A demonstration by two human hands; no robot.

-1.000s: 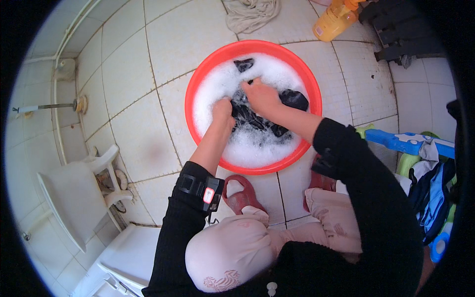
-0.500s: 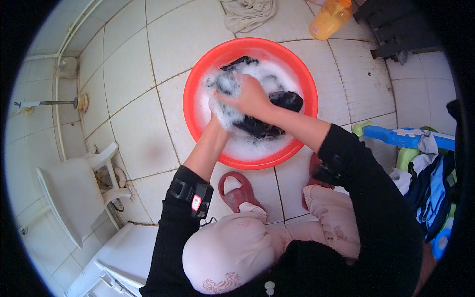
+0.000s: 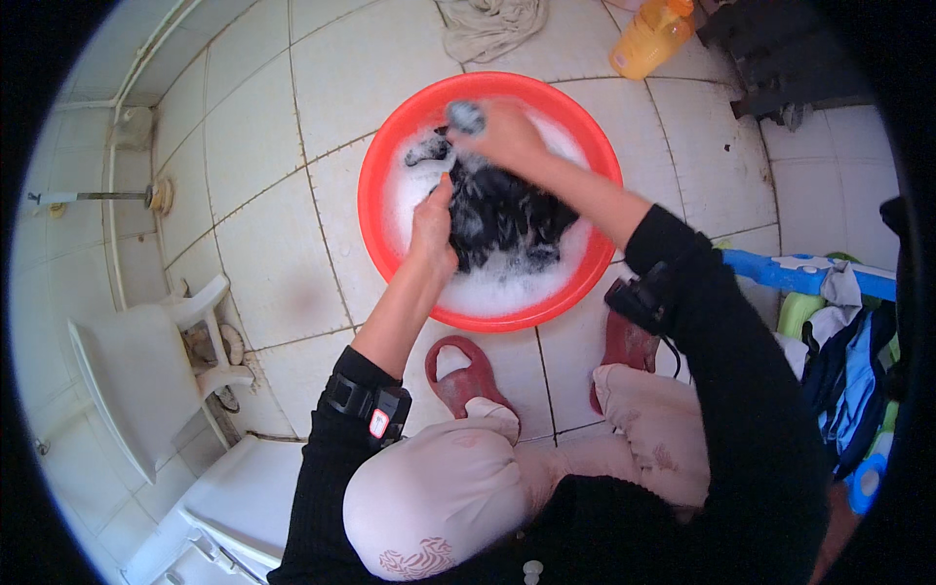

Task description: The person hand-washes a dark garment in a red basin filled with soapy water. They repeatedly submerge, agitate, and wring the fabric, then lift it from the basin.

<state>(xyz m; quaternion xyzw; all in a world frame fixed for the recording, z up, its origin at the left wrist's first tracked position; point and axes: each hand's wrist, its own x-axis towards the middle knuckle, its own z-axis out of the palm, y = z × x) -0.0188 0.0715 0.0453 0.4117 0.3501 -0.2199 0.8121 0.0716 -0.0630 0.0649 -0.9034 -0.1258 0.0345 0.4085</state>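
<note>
- The black cloth [image 3: 502,219] is in the red tub [image 3: 507,320], in white foam [image 3: 502,291], and it lies between and below the two hands.
- From the left hand [image 3: 434,229], the cloth is directly to the right, and its left edge touches this hand.
- The thumb of the left hand points up, away from the body. Its other fingers are mostly hidden, so I cannot tell if they pinch the cloth or only press on it.
- The right hand [image 3: 502,136] is farther from the body than the left hand. From it, the main part of the cloth lies toward the body.
- The right hand is a little blurred, but it seems closed around a grey, foamy lump [image 3: 466,117], which comes out at its left side and is probably a bunched end of the cloth.
- The cloth is crumpled, so its long axis is not clear; the main part spreads to the right of the left hand.
- Which hand is nearer? The left hand is just beside the main part, and the right hand is just above it in the view, so the difference is small.
</note>
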